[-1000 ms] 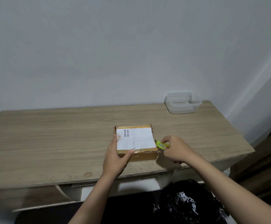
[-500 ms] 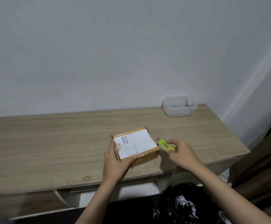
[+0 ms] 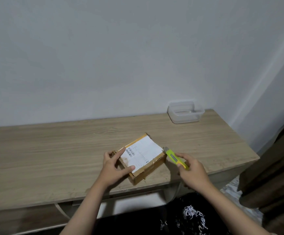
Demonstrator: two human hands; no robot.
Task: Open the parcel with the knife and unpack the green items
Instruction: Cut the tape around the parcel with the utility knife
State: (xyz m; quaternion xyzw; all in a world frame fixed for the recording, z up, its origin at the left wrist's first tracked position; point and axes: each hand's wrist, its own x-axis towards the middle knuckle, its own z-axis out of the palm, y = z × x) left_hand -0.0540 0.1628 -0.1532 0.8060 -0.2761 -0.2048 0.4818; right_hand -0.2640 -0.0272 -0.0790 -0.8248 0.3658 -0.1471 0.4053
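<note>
Two hands work your desk (image 3: 53,150): the parcel (image 3: 142,156) lies skewed near its front edge, your left hand (image 3: 115,164) gripping its corner, your right hand (image 3: 191,170) holding the knife (image 3: 175,157), tip toward ten o'clock, beside the parcel's right corner.

parcel (image 3: 142,157) turned further anticlockwise | knife (image 3: 176,157) drawn back from its edge

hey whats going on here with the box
A person is about to cut open a cardboard parcel on a wooden table. The left hand grips the parcel's near left corner, thumb on the white shipping label. The right hand holds a yellow-green utility knife, its tip at the parcel's right edge. The parcel looks sealed, nothing unpacked yet. A clear plastic container sits at the table's far right.
</note>
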